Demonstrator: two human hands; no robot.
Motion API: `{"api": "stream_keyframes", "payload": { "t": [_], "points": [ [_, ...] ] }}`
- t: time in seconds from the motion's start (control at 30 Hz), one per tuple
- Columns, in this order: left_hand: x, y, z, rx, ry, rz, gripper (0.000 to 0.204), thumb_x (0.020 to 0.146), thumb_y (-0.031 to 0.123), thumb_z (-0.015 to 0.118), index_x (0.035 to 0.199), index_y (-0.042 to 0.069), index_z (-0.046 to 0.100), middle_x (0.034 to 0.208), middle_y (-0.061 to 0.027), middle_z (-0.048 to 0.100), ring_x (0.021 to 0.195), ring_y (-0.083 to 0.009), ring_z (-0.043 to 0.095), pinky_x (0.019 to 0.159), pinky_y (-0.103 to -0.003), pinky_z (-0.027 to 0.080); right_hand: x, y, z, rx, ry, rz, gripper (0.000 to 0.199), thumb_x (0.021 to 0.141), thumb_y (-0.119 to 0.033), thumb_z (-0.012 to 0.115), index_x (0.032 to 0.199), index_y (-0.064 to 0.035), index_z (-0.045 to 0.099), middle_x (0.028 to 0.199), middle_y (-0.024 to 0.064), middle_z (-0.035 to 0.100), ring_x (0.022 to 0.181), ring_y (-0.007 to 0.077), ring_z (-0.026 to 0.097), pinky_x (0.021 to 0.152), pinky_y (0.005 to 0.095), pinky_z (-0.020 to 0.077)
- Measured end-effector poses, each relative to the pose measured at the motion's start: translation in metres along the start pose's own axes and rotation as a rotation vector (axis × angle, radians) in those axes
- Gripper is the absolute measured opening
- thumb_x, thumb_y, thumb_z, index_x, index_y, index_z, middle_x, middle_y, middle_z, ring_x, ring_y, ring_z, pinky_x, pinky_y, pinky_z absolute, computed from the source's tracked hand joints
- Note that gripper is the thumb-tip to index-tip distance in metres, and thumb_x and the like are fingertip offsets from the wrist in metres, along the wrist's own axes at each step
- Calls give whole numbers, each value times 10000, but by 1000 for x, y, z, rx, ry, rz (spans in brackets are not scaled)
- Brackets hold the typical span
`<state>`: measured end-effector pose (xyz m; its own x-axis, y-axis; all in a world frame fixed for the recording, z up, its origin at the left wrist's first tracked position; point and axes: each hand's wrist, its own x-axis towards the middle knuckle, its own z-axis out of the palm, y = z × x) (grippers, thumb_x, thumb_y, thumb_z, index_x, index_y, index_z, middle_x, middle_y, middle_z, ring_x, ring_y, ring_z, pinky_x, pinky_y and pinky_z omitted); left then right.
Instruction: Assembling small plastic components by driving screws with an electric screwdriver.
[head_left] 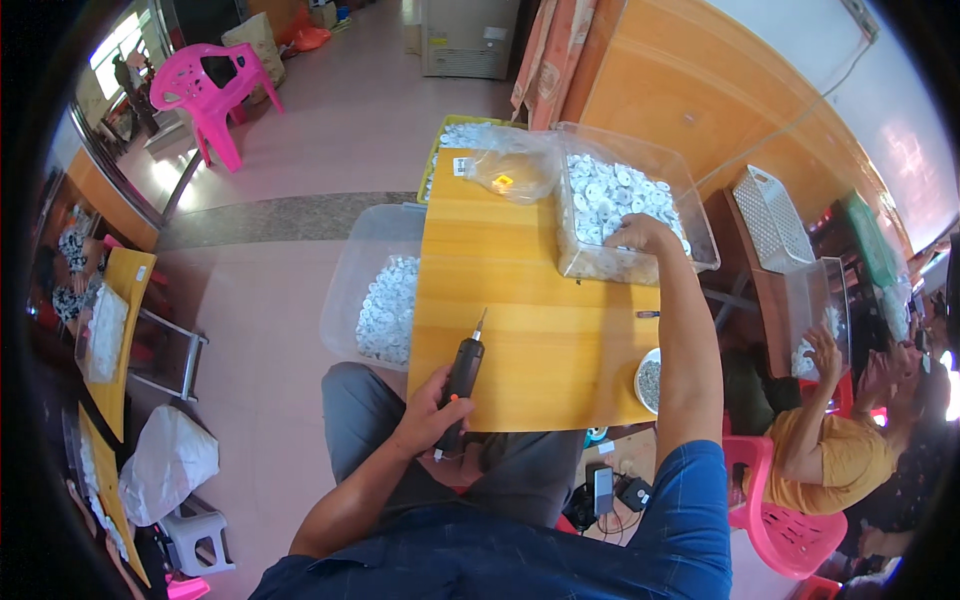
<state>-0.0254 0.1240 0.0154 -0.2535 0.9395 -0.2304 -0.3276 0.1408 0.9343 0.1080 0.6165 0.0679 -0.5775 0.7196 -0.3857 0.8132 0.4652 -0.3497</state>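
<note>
My left hand [432, 412] is wrapped round a black electric screwdriver [461, 378], its thin bit pointing up and away over the table's near left part. My right hand [643, 234] reaches into a clear plastic bin [610, 268] at the table's far right. Its fingers curl down among small white round plastic parts [610, 190]; whatever they pinch is hidden. On the right edge of the table, below my right forearm, stands a white tub [640, 392] of small grey metal pieces, probably screws. A short dark tool [648, 314] lies beside that forearm.
A wooden table [510, 360] spans my front. Left of it sits a clear tub [340, 300] with more white parts; a yellow tray [424, 180] and a clear plastic bag [525, 165] are at its far end. A person in a yellow shirt [830, 450] sits close on my right.
</note>
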Motion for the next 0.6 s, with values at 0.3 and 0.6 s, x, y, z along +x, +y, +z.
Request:
{"api": "stream_keyframes", "payload": {
  "t": [0.3, 0.6],
  "points": [
    [3, 5, 6, -25, 20, -7, 540, 915, 74, 642, 1393, 1, 402, 803, -42, 576, 631, -118, 602, 581, -273, 519, 1, 1, -9, -79, 101, -1, 616, 543, -431, 843, 1006, -46, 716, 951, 145, 724, 862, 280, 673, 764, 413, 545],
    [1, 2, 7, -87, 32, 16, 479, 915, 65, 620, 1337, -8, 407, 859, -62, 577, 624, -139, 607, 570, -280, 521, -43, -27, -30, 466, 545, 83, 524, 570, -300, 843, 994, -70, 636, 853, 111, 705, 705, 214, 686, 616, 351, 577]
  ]
}}
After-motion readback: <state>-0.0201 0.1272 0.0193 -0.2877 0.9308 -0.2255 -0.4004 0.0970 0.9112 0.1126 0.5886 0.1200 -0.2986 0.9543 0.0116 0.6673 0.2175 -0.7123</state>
